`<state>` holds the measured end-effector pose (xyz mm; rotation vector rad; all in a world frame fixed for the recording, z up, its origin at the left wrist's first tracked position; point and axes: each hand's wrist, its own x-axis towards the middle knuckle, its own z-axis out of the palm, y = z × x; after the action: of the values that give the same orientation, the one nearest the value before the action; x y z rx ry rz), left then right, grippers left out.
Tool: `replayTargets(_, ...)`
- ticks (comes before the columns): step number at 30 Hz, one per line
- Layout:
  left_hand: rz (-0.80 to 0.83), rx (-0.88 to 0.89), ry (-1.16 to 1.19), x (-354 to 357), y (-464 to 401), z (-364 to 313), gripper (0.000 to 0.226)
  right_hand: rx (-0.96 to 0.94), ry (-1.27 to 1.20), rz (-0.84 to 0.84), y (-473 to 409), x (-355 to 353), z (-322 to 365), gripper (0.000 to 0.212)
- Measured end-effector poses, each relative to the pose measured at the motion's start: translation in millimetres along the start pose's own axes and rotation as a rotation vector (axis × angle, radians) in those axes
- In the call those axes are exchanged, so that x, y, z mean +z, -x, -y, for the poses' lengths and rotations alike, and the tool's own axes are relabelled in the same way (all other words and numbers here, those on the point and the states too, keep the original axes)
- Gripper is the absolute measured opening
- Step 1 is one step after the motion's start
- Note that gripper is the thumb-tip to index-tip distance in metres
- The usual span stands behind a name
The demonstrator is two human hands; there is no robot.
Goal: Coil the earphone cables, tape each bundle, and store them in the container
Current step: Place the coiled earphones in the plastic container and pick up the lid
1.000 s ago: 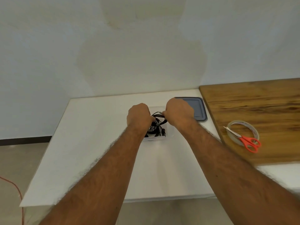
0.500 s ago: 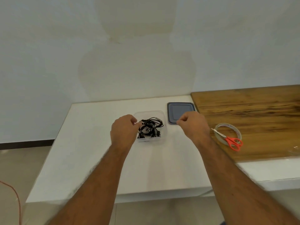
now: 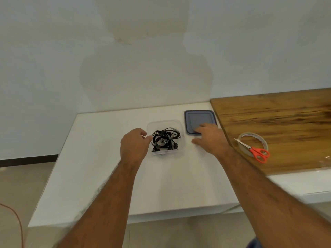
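Coiled earphone cables (image 3: 165, 140) sit in the clear container (image 3: 164, 123).
I see my left hand (image 3: 134, 146) curled at the container's left wall; right hand (image 3: 209, 137), fingers spread, touches the grey lid (image 3: 199, 117) just right of the container.

Cables (image 3: 165, 140) in container (image 3: 180, 126) w/ lid (image 3: 198, 117) right of it (scissors (image 3: 254, 151) on tape (image 3: 261, 141) farther right).
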<state>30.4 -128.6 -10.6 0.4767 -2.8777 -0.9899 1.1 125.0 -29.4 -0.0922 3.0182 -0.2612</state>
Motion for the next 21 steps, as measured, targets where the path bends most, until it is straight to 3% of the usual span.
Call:
replayTargets(5,0.057,-0.031,0.009,8.0,-1.0,8.6,0.036,-0.038,0.066,-0.082,2.2,5.8,1.0,0.028)
replayTargets(8,0.112,-0.068,0.062,9.3,1.8,11.6,0.035,-0.077,0.095,-0.115,10.8,7.6,3.3,0.027)
replayTargets(12,0.131,-0.084,0.107,4.9,10.2,9.9,0.035,-0.066,-0.069,-0.241,19.4,-1.9,9.1,0.023)
replayTargets(15,0.158,-0.11,0.147,2.2,18.3,10.9,0.034,0.036,-0.232,-0.429,28.2,-18.9,16.6,0.022)
replayTargets(21,0.209,-0.099,0.145,-4.4,52.3,17.1,0.037,0.347,-0.607,-0.628,53.0,-42.2,11.9,0.027)
